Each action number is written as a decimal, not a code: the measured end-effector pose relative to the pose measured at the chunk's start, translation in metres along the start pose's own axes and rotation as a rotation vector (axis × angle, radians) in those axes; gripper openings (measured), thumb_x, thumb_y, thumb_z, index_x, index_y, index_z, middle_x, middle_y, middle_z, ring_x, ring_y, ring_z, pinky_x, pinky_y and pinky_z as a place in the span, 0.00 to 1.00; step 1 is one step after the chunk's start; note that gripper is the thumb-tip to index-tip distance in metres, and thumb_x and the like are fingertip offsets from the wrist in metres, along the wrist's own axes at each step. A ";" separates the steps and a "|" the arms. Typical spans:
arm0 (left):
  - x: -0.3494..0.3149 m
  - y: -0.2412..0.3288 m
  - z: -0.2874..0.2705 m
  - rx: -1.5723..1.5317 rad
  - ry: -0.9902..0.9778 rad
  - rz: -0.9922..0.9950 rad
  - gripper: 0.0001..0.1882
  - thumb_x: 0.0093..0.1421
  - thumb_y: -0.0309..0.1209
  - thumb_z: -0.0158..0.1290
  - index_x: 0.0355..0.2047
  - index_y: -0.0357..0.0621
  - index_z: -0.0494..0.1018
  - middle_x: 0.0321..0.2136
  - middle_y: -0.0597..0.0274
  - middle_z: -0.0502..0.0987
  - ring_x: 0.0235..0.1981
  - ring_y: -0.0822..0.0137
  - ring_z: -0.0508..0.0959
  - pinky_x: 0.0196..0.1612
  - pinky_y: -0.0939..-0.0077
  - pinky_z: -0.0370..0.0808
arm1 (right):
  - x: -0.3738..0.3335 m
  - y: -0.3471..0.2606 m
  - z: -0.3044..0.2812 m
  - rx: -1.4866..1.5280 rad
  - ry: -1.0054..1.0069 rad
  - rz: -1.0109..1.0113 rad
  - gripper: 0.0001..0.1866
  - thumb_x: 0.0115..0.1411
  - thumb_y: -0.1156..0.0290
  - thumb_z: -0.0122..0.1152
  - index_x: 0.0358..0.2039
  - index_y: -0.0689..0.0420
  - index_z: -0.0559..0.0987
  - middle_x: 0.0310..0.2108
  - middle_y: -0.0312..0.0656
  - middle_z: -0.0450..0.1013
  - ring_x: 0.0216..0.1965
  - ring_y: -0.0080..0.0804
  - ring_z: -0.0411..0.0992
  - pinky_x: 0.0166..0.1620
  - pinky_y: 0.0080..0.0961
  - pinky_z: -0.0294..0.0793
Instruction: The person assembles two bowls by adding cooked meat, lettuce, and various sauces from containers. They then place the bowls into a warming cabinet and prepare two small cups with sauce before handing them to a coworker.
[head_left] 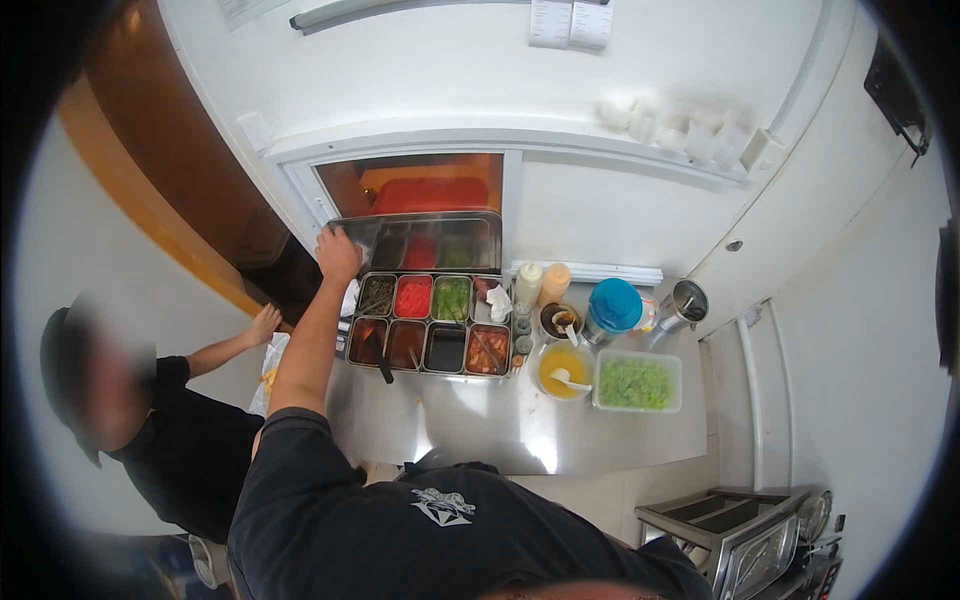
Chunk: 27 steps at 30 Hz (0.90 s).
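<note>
Below printouts (549, 24), left hand (338, 254) on lid (465, 236)

Head-worn fisheye, left one of a side-by-side pair, so basically looking steeply down and forward toward the white wall (450, 80) at 12 o'clock. Pretty near the steel counter (455, 410), just off centre toward 6, high enough to see down into the food pans (432, 320) around 8. Wide as heck: catching the wearer's own dark shirt (400, 550) at 6, bending straight edges near the rim.
</note>
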<state>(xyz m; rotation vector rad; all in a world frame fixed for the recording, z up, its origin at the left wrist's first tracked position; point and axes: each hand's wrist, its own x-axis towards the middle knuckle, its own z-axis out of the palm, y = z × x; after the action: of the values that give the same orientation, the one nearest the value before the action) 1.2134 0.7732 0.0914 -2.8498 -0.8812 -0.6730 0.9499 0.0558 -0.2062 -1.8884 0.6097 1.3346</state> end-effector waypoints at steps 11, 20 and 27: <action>-0.034 0.003 -0.046 -0.240 -0.003 -0.006 0.27 0.53 0.34 0.59 0.51 0.33 0.69 0.54 0.42 0.66 0.54 0.45 0.69 0.54 0.51 0.70 | -0.001 -0.023 0.063 -0.378 -0.038 -0.253 0.18 0.58 0.58 0.54 0.40 0.56 0.82 0.42 0.47 0.78 0.44 0.45 0.75 0.46 0.40 0.74; -0.161 -0.034 -0.090 -0.487 -0.007 0.183 0.31 0.54 0.36 0.59 0.55 0.32 0.67 0.55 0.40 0.65 0.56 0.43 0.67 0.59 0.55 0.66 | -0.025 -0.011 0.134 -0.725 -0.042 -0.403 0.18 0.57 0.58 0.53 0.40 0.56 0.82 0.43 0.48 0.78 0.45 0.47 0.75 0.47 0.41 0.74; -0.284 -0.124 -0.112 -0.574 -0.263 0.215 0.32 0.54 0.37 0.60 0.56 0.33 0.67 0.54 0.43 0.66 0.56 0.45 0.66 0.59 0.58 0.65 | -0.039 0.015 0.187 -0.898 -0.059 -0.464 0.19 0.57 0.57 0.53 0.40 0.55 0.83 0.44 0.48 0.78 0.46 0.48 0.75 0.47 0.41 0.74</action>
<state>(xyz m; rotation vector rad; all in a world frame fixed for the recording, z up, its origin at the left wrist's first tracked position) 0.8923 0.7061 0.0630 -3.5410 -0.4360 -0.6125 0.8156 0.1924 -0.2100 -2.4403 -0.5513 1.4420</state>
